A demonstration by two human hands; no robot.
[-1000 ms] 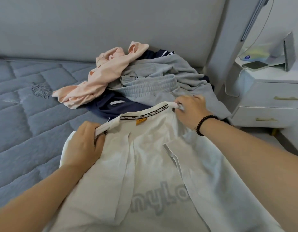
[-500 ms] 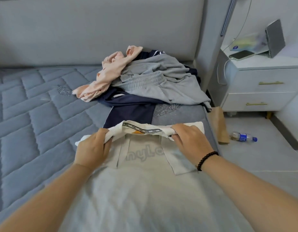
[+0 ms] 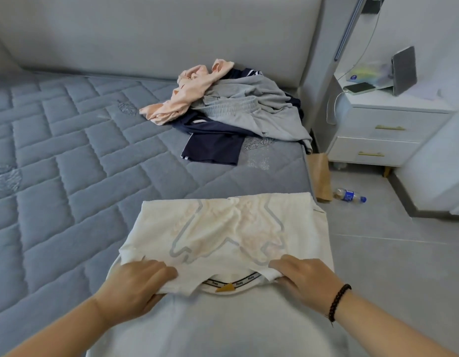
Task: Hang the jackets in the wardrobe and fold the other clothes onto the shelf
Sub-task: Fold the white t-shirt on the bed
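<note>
- Near my 6 o'clock, on the bed's edge, lies the white T-shirt (image 3: 218, 238), folded over itself with its collar toward me and a faint print showing through.
- My left hand (image 3: 135, 284) pinches the shirt's left shoulder, thumb under the fabric and fingers curled over it.
- My right hand (image 3: 303, 276) grips the right shoulder the same way; a dark bead bracelet (image 3: 338, 301) circles that wrist.
- At 12 o'clock, well apart from the shirt, sits a heap of clothes: a peach garment (image 3: 187, 96) at its left, grey sweatpants (image 3: 251, 112) across the middle and right, and a navy garment (image 3: 213, 143) spread at the near side, partly under the others.
- Nothing lies between my hands and the heap but bare mattress.
- Everything rests on a blue-grey quilted mattress (image 3: 68, 155), backed at 12 o'clock by a padded grey headboard (image 3: 151, 34).
- At 2 o'clock stands a white nightstand (image 3: 378, 130) with two drawers, both closed, with brass handles; on top lie a phone (image 3: 358, 88) with a cable and a grey upright object I cannot identify.
- On the grey tiled floor (image 3: 393, 253) at 1 o'clock, a brown paper bag (image 3: 320, 179) leans against the bed, just beside a plastic bottle (image 3: 349, 195) lying on its side; its contents I cannot tell.
</note>
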